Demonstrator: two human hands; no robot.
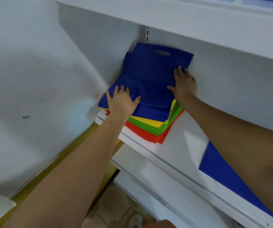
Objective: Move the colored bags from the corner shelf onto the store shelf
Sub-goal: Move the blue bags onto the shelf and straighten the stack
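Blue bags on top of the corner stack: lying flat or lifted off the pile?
Flat. The blue bags rest on the yellow, green and red layers, with the left hand and right hand spread open on top.

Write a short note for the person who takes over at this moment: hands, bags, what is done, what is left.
Left hand and right hand: both flat on the blue bags, gripping nothing.
Stack in the shelf corner: blue on top, then yellow bags, green bags, red bags.
Done: one more blue bag lies further along the shelf.
Left: lift the stack and move it.
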